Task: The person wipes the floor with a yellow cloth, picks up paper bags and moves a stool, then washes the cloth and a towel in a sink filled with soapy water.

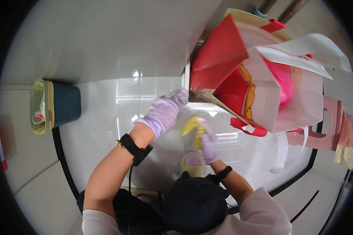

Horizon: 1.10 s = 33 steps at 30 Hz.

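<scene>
My left hand [166, 111], in a thin pale purple glove, has its fingers bunched at the corner of a low white-edged frame [204, 105]. My right hand [208, 142], gloved the same way and blurred, holds a yellow cloth [191, 125] just above or on the glossy floor tiles [156, 141]. On the frame stands a large red and white paper bag [219, 64] with red ribbon handles. Inside it are folded white paper or card [264, 102] and something bright pink [284, 88]. The bag hides most of the frame.
A dark teal bin [67, 101] with a yellowish liner stands at the left by a pale grey panel [114, 38]. At the right is a pink plastic stool [332, 123]. Black strips [64, 164] cross the floor. My slipper [191, 169] is below my right hand.
</scene>
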Available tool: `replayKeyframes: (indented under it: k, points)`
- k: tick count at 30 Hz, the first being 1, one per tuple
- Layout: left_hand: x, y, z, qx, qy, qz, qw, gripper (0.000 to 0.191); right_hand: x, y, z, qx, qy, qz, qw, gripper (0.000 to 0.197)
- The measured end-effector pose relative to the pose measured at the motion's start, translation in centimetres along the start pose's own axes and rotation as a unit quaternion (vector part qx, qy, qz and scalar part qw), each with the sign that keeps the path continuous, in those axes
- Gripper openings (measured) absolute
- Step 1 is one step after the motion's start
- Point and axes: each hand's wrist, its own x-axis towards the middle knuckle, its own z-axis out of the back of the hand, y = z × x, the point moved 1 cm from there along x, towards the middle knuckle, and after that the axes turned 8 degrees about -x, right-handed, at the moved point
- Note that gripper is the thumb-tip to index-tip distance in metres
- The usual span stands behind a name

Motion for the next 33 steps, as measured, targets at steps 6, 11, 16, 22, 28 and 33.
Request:
replayKeyframes:
  k: [6, 11, 16, 22, 28, 33]
  points:
    - [2.1, 2.5, -0.8, -0.136, 0.003, -0.028, 0.990, 0.039, 1.7, -1.4, 1.4, -0.464, -0.070, 0.073, 0.880, 0.072]
    - [-1.6, 6.2, 4.4, -0.224, 0.086, 0.072, 0.968, 0.050, 0.8, -0.1, -12.2, -0.478, 0.171, 0.224, 0.832, 0.078]
    - [-9.8, 9.6, 8.4, -0.213, 0.043, 0.228, 0.949, 0.046, 0.2, 1.9, -20.5, -0.378, 0.442, 0.304, 0.754, 0.053]
    - [-23.0, 12.0, 11.0, -0.417, -0.065, 0.263, 0.868, 0.043, 6.5, 4.6, -19.2, -0.035, 0.377, 0.077, 0.922, 0.050]
    - [-30.4, 11.3, 8.7, -0.612, -0.322, 0.305, 0.655, 0.042, 11.1, 4.1, -17.9, -0.488, 0.261, 0.311, 0.773, 0.072]
    - [-38.8, 3.4, 4.4, -0.624, -0.466, 0.425, 0.460, 0.047, 1.4, 2.1, -21.8, -0.551, 0.320, 0.424, 0.644, 0.081]
